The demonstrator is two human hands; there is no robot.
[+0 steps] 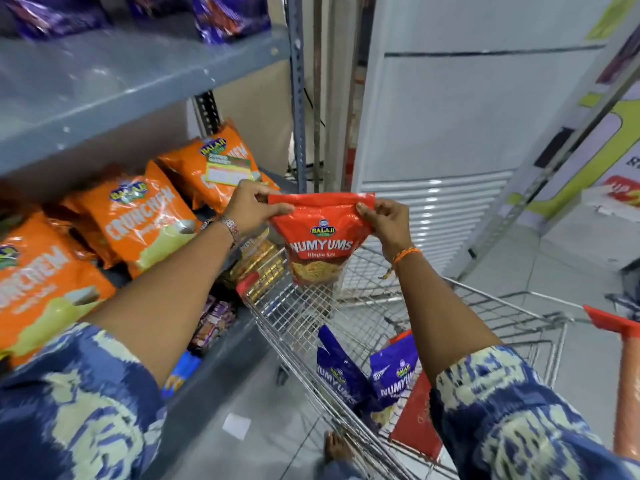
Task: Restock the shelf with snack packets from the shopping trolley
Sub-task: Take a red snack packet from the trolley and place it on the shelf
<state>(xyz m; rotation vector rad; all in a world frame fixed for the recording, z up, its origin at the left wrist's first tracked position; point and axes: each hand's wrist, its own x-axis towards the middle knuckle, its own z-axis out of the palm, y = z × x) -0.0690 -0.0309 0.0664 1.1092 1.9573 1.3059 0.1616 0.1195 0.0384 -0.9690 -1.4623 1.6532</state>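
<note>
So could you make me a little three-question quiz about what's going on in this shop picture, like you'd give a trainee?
1. True or false: only one hand holds the red Numyums packet.
2. What colour are the Numyums packets lying in the shopping trolley? A) green B) blue C) yellow
3. Which brand word is printed large on the orange packets on the shelf?

Key:
1. False: the left hand and the right hand each pinch a top corner.
2. B: blue packets lie in the basket.
3. Crunchem.
</note>
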